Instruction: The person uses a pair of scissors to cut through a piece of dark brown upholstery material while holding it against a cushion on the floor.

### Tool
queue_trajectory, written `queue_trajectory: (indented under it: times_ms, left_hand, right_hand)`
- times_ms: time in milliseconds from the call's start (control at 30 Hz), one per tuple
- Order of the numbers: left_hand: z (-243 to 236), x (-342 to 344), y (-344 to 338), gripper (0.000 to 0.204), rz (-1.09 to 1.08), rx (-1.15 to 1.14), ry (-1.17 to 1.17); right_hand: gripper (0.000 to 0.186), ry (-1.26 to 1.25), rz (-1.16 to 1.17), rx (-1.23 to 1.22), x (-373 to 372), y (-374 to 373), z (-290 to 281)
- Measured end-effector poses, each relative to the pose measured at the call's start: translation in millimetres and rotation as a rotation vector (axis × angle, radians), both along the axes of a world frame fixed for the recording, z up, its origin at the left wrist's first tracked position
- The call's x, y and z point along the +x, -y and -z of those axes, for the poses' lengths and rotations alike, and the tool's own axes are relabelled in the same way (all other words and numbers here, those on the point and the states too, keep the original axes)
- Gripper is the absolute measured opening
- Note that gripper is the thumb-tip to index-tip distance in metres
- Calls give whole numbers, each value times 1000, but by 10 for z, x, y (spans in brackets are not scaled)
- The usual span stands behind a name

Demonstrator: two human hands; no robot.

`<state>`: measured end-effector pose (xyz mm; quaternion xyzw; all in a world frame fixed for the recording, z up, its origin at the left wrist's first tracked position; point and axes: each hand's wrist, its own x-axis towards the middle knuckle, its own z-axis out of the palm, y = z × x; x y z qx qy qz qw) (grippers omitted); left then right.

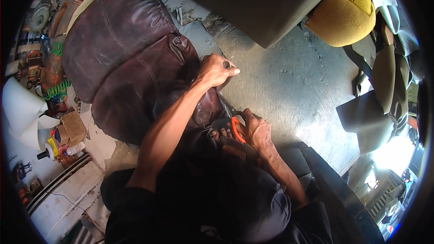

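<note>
Scissors (234,129) with orange handles sit at 4 o'clock from the middle of our view, blades aimed toward 11 o'clock and long axis running from 11 to 5; the blade tips are lost to us against dark leather. The right hand (257,130) is closed around the handles, and we cannot tell how wide the blades stand. At 12 o'clock we find the left hand (217,70), fingers curled and thumb pressed in, gripping the edge of a dark red-brown leather cushion (129,54). The cushion spreads across 10 o'clock in two puffed sections, the groove between them slanting from 8 toward 2, with stitching that runs roughly from 11 to 5. Bare toes (222,132) show just beside the scissors, on their 9 o'clock side. Around the two hands we see a concrete floor (289,79), a dark grey padded block (257,4) at 1 o'clock, yellow foam (341,22) at 2, grey fabric scraps (366,122) at 3 and a cardboard box (72,127) near 9.
</note>
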<state>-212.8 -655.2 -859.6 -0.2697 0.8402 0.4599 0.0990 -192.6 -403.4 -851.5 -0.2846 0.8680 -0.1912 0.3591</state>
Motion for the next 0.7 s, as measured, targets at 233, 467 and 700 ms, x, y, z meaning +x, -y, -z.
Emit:
queue_trajectory:
  times_ms: [233,467,700]
  left_hand:
    - [-50,-88,166,30,-92,55,-75]
    - [-216,-157,103,38,-41,51,-34]
    - [-154,-159,103,37,-52,67,-2]
  right_hand:
    - [55,19,5,-9,-63,-7,-98]
    - [57,19,48,-33,-50,20,-130]
    - [59,18,47,-26,-49,115,-129]
